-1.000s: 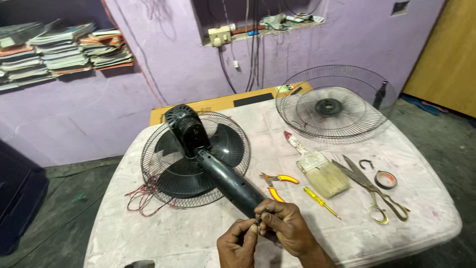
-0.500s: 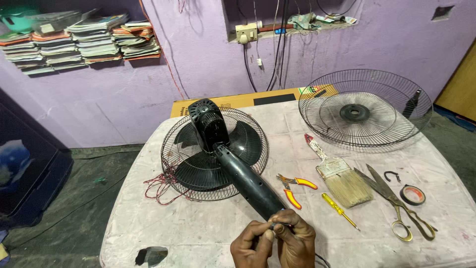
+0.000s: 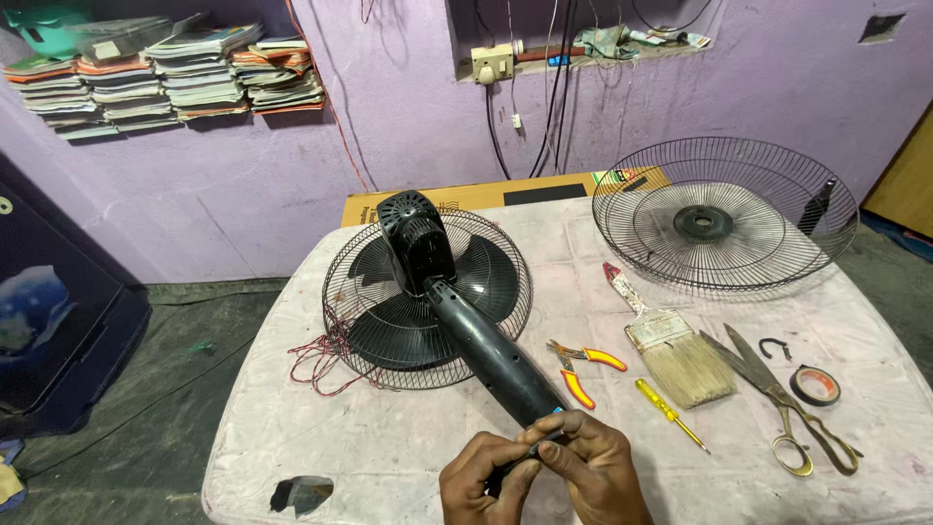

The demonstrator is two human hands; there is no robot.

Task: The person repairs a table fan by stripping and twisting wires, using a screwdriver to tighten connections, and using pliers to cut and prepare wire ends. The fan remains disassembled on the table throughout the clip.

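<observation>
Two hands (image 3: 544, 472) — one fan neck (image 3: 491, 355), seemingly.

Head view: both bare hands meet at the bottom edge of the frame, forearms entering from below. The left hand (image 3: 484, 476) lies palm-down, fingers curled inward and knuckles uppermost. The right hand (image 3: 591, 467) arches beside it, fingers bent towards the left fingertips. The two grips close together at one point between the hands, fingertips touching.
</observation>
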